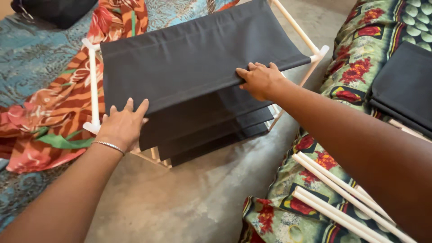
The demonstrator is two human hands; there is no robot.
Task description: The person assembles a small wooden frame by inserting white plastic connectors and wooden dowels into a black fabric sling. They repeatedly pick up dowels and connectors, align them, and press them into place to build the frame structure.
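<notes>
Rack shelf (198, 54): dark fabric — long axis runs left-low to right-high.
Left hand (121, 126): flat, fingers open on the near edge.
Right hand (260, 80): pinching that same edge.

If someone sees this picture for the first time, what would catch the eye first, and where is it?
First, the black fabric shelf on a white tube frame at the centre, with more black tiers below. Both hands press its near edge: the left hand at the lower left corner, the right hand further right. Loose white tubes lie on the floral cloth at right.
</notes>
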